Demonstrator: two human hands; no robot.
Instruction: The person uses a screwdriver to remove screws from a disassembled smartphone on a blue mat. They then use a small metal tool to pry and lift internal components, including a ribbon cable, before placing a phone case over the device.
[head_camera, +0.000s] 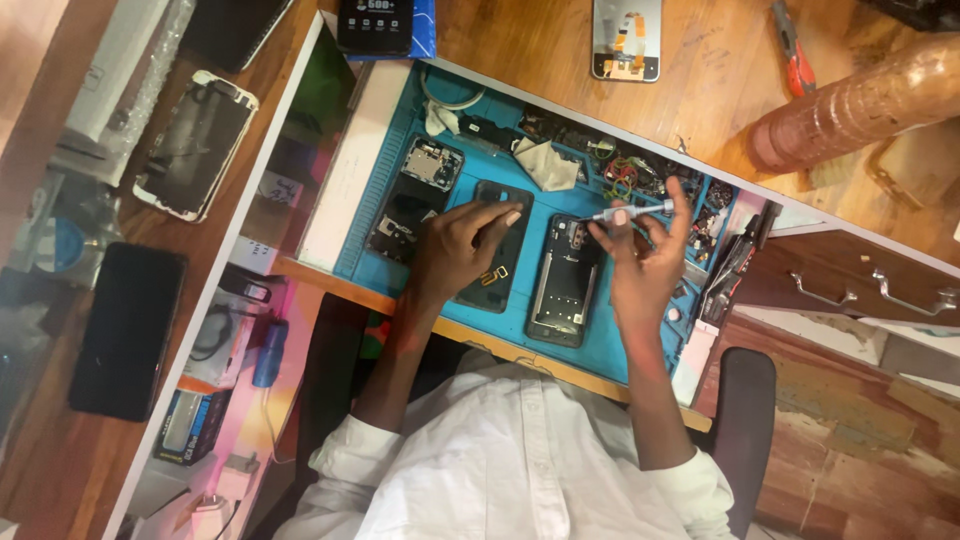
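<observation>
Both hands work over a blue repair mat (640, 350) set on a wooden desk. Her or his left hand (455, 250) lies fingers-down on a dark phone back cover (495, 270), pressing it flat to the mat rather than gripping it. At the same moment the right hand (640, 260) is closed in a fingertip pinch around a slim precision screwdriver (630, 212), held nearly level just above the top end of an opened phone frame (565, 290) that lies beside the cover. Whether the tip touches the frame cannot be told.

Further left on the mat sits another stripped phone body (415, 195), and a crumpled cloth (548, 165) lies near the mat's far edge. Beyond it, small compartments (640, 175) hold loose parts and wire scraps. A detached screen (195, 145) and a black phone (125, 330) rest on the desk to the left.

Several risks seem likely. With the driver held so lightly, its tip could slip and scratch the frame or nick a flex cable inside it. Any tiny screw lifted out could drop among the clutter of the compartments or roll off the mat's near edge, which lies close to the person's white shirt (520, 460). Pressing on the cover could also shift it against the frame.
</observation>
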